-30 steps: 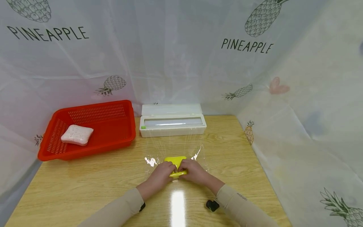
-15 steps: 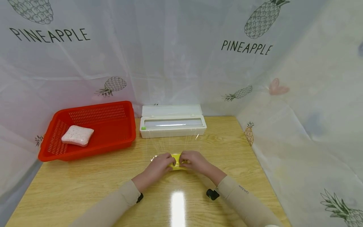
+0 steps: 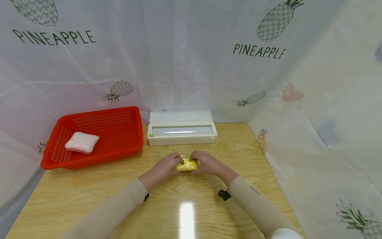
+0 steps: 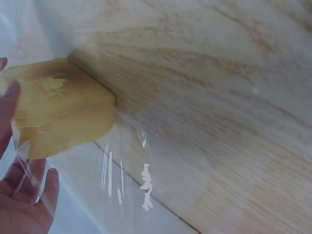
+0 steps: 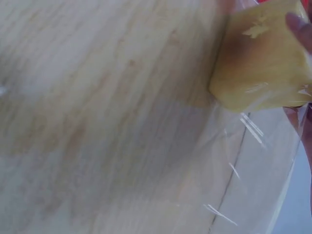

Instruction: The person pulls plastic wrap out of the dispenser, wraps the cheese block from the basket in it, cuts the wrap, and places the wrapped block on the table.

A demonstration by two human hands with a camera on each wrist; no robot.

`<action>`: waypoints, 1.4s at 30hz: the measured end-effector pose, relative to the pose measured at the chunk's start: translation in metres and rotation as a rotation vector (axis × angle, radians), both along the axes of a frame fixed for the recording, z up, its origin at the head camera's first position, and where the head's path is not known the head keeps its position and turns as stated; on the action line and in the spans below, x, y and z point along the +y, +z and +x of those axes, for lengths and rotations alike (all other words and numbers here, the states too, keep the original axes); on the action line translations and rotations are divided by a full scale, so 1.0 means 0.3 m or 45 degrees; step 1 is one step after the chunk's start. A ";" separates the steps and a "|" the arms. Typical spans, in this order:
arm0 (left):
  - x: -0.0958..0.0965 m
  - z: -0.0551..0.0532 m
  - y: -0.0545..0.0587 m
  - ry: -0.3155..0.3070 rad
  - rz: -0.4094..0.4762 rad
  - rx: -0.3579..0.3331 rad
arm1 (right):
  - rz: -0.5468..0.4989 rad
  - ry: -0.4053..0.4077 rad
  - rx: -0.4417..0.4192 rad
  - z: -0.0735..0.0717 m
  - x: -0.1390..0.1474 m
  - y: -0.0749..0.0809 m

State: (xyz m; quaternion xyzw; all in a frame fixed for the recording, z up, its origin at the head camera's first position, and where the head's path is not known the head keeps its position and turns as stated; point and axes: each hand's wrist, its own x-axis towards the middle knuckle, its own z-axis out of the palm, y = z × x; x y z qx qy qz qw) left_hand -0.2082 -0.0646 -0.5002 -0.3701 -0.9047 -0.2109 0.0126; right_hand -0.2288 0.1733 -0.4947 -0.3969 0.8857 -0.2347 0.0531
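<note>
Both hands grip a small yellow block (image 3: 186, 165) wrapped in clear cling film, close over the table in front of the film box. My left hand (image 3: 163, 170) holds its left end, with fingers over the top and thumb on the near side. At the opposite end, my right hand (image 3: 207, 164) curls round it the same way. Loose cling film (image 4: 119, 180) spreads out sideways from the block in the left wrist view. The right wrist view shows more film hanging beside the yellow block (image 5: 258, 58).
Behind the hands stands a white cling film box (image 3: 182, 140), lid raised and roll inside. At left is a red plastic basket (image 3: 119, 151) holding a pale speckled, film-wrapped block (image 3: 82, 142). A printed curtain (image 3: 185, 76) surrounds the wooden table (image 3: 244, 199).
Both hands have rolled the yellow block away from the body, toward the cling film box. More film now wraps it, and the stretch of film between block and box has shortened.
</note>
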 end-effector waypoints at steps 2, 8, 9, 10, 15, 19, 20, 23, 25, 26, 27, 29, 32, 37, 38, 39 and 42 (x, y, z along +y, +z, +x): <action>-0.004 -0.013 0.002 -0.002 -0.013 0.022 | -0.013 0.011 0.013 -0.014 0.001 0.004; -0.011 -0.050 0.014 0.008 -0.072 0.059 | 0.002 0.054 0.178 -0.055 0.005 0.021; -0.012 -0.056 0.016 0.011 -0.077 0.053 | 0.011 0.059 0.208 -0.061 0.004 0.023; -0.013 -0.063 0.019 0.013 -0.071 0.042 | 0.017 0.064 0.237 -0.067 0.002 0.024; -0.011 -0.095 0.030 0.034 -0.054 -0.007 | 0.028 0.050 0.283 -0.094 -0.009 0.022; -0.011 -0.115 0.032 0.044 -0.047 -0.003 | 0.036 0.048 0.247 -0.112 -0.012 0.022; -0.011 -0.120 0.031 0.045 -0.043 0.007 | 0.039 0.045 0.234 -0.116 -0.013 0.023; -0.011 -0.131 0.026 0.057 -0.034 0.039 | 0.061 0.006 0.185 -0.131 -0.014 0.027; -0.010 -0.139 0.022 0.065 -0.040 0.052 | 0.084 -0.041 0.135 -0.139 -0.015 0.030; -0.008 -0.143 0.019 0.070 -0.053 0.057 | 0.098 -0.069 0.105 -0.143 -0.016 0.030; -0.007 -0.147 0.017 0.075 -0.064 0.056 | 0.114 -0.096 0.075 -0.147 -0.016 0.031; -0.006 -0.154 0.015 0.094 -0.098 0.044 | 0.147 -0.137 0.025 -0.156 -0.018 0.031; -0.005 -0.164 0.011 0.122 -0.133 0.021 | 0.176 -0.176 -0.024 -0.167 -0.022 0.030; -0.008 -0.180 -0.003 0.126 -0.105 -0.020 | 0.201 -0.196 -0.026 -0.186 -0.029 0.024; -0.010 -0.183 -0.007 0.126 -0.095 -0.028 | 0.208 -0.201 -0.031 -0.190 -0.032 0.023; -0.011 -0.187 -0.012 0.127 -0.083 -0.040 | 0.216 -0.205 -0.034 -0.194 -0.034 0.023; -0.016 -0.199 -0.025 0.139 -0.054 -0.075 | 0.229 -0.228 -0.070 -0.206 -0.040 0.022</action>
